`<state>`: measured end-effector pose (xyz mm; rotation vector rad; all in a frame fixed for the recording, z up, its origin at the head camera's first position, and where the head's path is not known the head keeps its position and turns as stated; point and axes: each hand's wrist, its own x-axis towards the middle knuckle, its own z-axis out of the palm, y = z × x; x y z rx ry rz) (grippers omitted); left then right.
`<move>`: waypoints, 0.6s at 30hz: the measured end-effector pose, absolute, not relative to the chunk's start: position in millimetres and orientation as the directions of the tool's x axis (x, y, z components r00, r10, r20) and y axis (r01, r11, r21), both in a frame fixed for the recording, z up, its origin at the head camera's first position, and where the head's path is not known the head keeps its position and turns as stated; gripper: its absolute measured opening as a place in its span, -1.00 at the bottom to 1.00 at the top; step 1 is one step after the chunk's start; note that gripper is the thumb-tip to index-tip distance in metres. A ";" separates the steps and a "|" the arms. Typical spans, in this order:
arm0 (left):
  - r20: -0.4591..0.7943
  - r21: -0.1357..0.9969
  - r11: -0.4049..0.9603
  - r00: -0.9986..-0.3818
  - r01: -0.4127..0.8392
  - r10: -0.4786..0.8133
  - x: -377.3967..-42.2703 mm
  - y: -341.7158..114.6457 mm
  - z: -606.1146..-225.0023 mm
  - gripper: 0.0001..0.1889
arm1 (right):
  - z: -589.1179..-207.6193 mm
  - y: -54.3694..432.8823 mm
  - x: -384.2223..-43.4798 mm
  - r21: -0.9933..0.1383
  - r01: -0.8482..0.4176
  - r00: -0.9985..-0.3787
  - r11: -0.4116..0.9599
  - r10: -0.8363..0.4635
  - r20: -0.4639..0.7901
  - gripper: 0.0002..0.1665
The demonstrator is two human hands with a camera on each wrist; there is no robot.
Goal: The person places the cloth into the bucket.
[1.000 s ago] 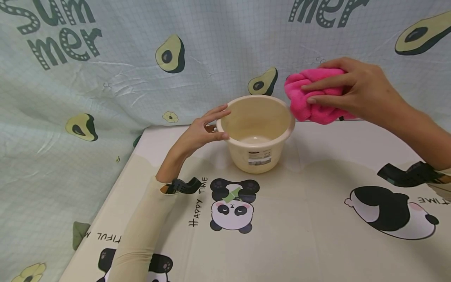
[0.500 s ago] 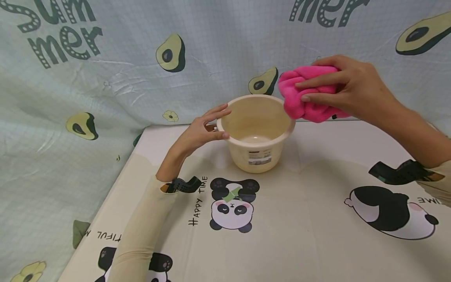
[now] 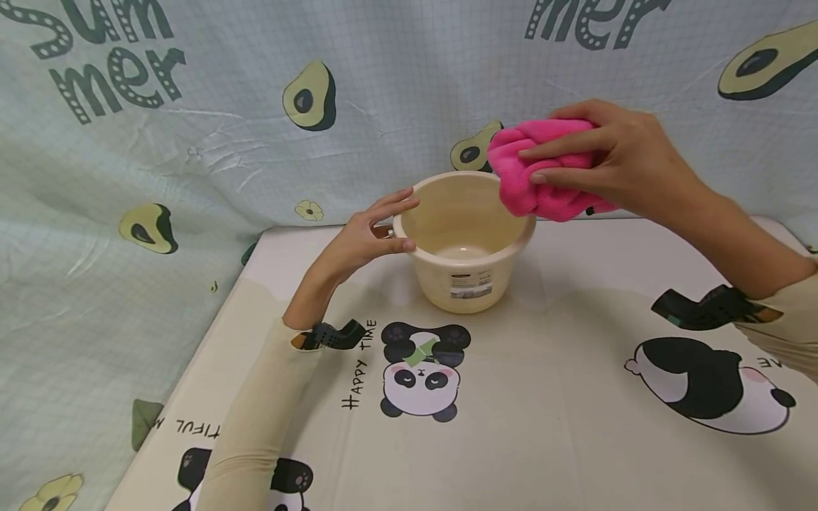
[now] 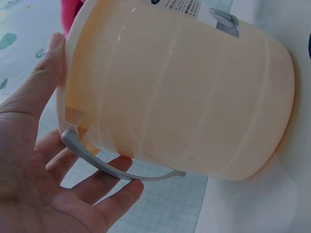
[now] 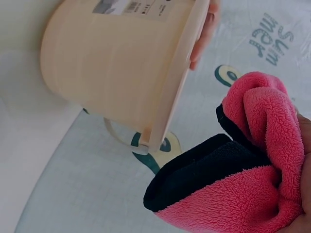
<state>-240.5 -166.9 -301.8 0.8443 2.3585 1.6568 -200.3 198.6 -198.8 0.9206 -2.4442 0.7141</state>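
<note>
A cream plastic bucket [image 3: 466, 280] stands upright on the table, a label on its front. My left hand [image 3: 367, 238] holds its rim at the left, thumb on the near side. In the left wrist view the fingers [image 4: 116, 199] lie by the bucket's grey handle [image 4: 104, 166]. My right hand [image 3: 629, 160] grips a bunched pink plush cloth [image 3: 543, 170] above the bucket's right rim. In the right wrist view the cloth [image 5: 262, 131] shows a black edging, apart from the bucket [image 5: 116, 63].
The table [image 3: 511, 426] has a cream cover printed with pandas. A pale curtain [image 3: 396, 78] with avocado prints hangs close behind the bucket and along the left. Each wrist carries a black camera mount [image 3: 339, 336].
My right hand has moved left with the pink cloth, from beside the bucket to over its right rim. The left hand and the bucket have stayed put.
</note>
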 end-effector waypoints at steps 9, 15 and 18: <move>0.198 0.899 0.246 -0.836 0.363 0.512 -241.3 -166.5 -301.1 -0.11 | -199.0 190.2 -206.3 -0.311 -0.730 -0.655 0.609 -0.492 0.573 -0.52; 0.195 0.900 0.247 -0.837 0.359 0.511 -241.6 -166.5 -301.4 -0.05 | -198.7 182.8 -211.4 -0.326 -0.723 -0.670 0.609 -0.503 0.546 -0.54; 0.193 0.898 0.252 -0.839 0.360 0.509 -241.7 -166.3 -301.7 -0.02 | -198.4 177.2 -215.1 -0.346 -0.717 -0.683 0.605 -0.509 0.524 -0.55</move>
